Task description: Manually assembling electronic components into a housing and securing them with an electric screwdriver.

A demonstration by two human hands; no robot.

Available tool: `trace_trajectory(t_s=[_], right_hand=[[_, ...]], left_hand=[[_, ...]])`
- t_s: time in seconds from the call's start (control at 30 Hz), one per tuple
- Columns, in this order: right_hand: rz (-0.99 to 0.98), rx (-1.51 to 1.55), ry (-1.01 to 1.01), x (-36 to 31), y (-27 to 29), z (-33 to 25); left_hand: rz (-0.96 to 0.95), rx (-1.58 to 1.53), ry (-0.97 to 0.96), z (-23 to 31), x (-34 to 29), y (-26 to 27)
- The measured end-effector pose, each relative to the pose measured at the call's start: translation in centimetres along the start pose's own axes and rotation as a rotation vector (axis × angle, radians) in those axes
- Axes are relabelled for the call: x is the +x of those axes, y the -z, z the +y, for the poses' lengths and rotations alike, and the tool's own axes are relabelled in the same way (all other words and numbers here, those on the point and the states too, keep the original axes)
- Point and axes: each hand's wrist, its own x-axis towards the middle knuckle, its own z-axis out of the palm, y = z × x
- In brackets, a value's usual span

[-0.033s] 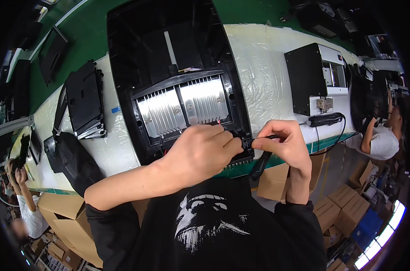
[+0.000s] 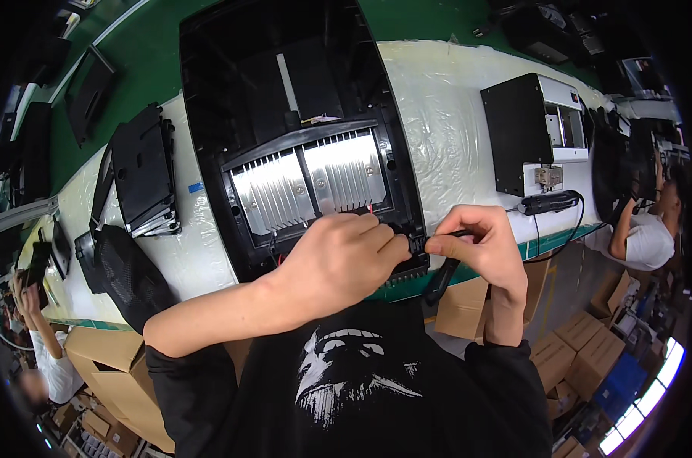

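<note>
Brown cardboard boxes [image 2: 106, 382] are stacked at the lower left below the table edge, one of them open. More brown cartons [image 2: 582, 359] stand at the lower right, with a blue box [image 2: 624, 380] among them, and another carton [image 2: 464, 309] sits just under the table edge. A small blue label [image 2: 196, 188] sticks to the white table cover, left of the large black panel.

- Bright, even overhead light on the white table [image 2: 453, 114].
- Glare streaks across the metal fins [image 2: 308, 183] (sharp, well in focus).
- Black vignette rings the picture, and straight edges bow there.
- Window [image 2: 651, 397] at the lower right blows out.
</note>
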Motion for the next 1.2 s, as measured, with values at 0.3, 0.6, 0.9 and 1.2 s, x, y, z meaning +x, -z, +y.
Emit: trace_trajectory(t_s=[0.3, 0.6, 0.9, 1.2], right_hand=[[-0.172, 0.229, -0.059, 2.1, 1.6, 3.0], [-0.148, 0.337, 0.071, 2.4, 0.2, 4.7], [0.019, -0.005, 0.303, 1.3, -1.6, 1.6], [0.305, -0.410, 0.337, -0.8, -3.9, 2.3]], left_hand=[[0.011, 0.031, 0.010, 0.3, 0.1, -0.3], [0.023, 0.065, 0.064, 0.1, -0.4, 0.9], [0.682, 0.150, 0.576, -1.6, -7.9, 5.5], [0.679, -0.678, 0.606, 1.0, -9.8, 0.0]])
